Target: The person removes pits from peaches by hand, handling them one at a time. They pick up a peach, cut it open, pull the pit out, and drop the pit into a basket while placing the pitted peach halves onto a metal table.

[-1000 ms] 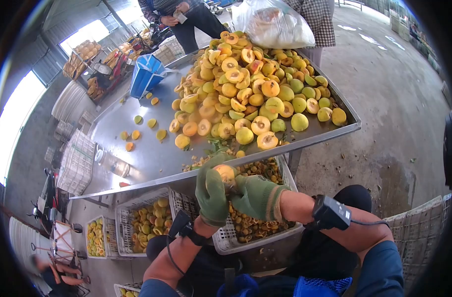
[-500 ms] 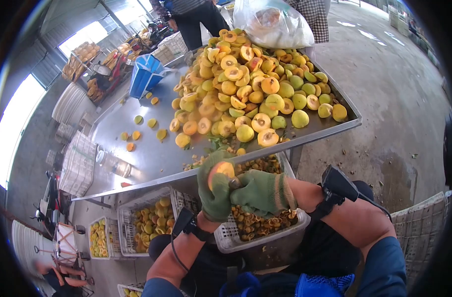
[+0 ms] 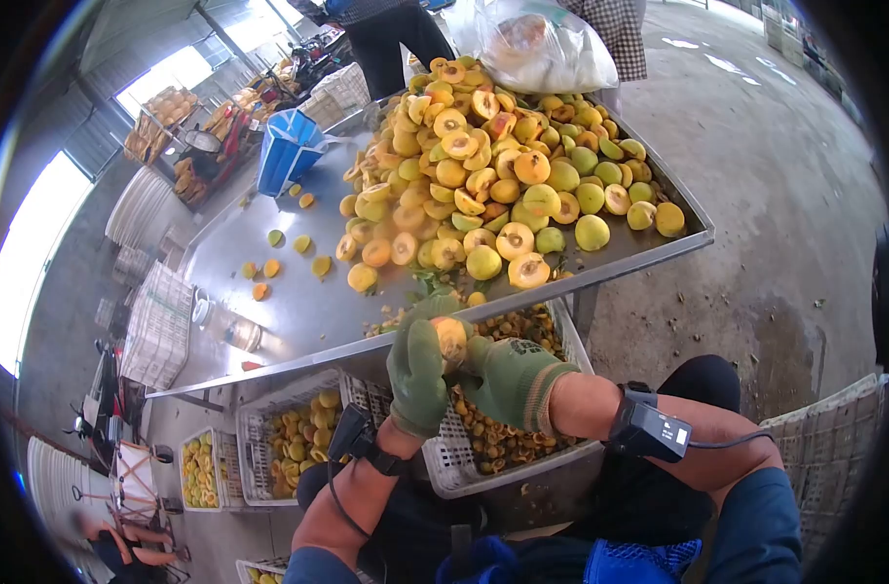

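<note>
Left hand [image 3: 420, 368], gloved in green, grips a peach half [image 3: 451, 341], its orange cut face showing, while the gloved right hand [image 3: 508, 380] presses close against it, fingers curled. Both are just off the near edge of the metal bench [image 3: 298, 316], above a white crate [image 3: 454, 467] of brown scraps [image 3: 508, 438]. On the bench rise heaped peaches [image 3: 483, 185], with a clear plastic bag [image 3: 552, 58] behind them and a blue bag [image 3: 287, 156] to one side.
</note>
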`<state>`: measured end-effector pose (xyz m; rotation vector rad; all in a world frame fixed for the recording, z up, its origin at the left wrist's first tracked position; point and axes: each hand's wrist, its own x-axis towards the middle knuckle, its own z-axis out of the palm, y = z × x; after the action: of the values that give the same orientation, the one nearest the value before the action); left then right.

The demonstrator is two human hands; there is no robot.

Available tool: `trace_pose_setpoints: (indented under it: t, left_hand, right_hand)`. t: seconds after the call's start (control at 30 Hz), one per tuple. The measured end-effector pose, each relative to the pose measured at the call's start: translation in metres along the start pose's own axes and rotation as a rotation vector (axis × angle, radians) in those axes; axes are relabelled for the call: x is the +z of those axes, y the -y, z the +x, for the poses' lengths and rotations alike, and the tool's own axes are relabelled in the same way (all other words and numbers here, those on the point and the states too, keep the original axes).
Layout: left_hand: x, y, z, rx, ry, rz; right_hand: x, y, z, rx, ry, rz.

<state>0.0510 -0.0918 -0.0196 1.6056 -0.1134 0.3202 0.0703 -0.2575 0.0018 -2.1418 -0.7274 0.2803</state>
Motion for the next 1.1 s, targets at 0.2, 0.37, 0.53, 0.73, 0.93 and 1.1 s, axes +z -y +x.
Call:
trace_pose_setpoints:
  t: [0.2, 0.37, 0.53, 0.73, 0.93, 1.1]
  left_hand:
    - [-0.004, 0.014, 0.0, 0.113, -0.004, 0.116]
    - [0.002, 0.017, -0.001, 0.233, -0.04, 0.104]
    - [0.007, 0.005, -0.004, -0.032, -0.043, 0.036]
    - [0.003, 0.007, -0.003, 0.056, 0.034, 0.068]
    - [-0.003, 0.007, -0.002, 0.15, 0.11, 0.131]
    - [-0.006, 0.007, 0.003, 0.073, 0.14, 0.043]
  right_hand:
    - [0.0, -0.019, 0.002, -0.186, 0.096, 0.146]
    - [-0.001, -0.025, 0.001, -0.216, 0.166, 0.25]
    - [0.0, -0.031, 0.001, -0.215, 0.195, 0.309]
    - [-0.001, -0.035, 0.0, -0.212, 0.284, 0.426]
    - [-0.003, -0.042, 0.002, -0.18, 0.398, 0.566]
    - [-0.026, -0.017, 0.006, 0.172, 0.514, 0.611]
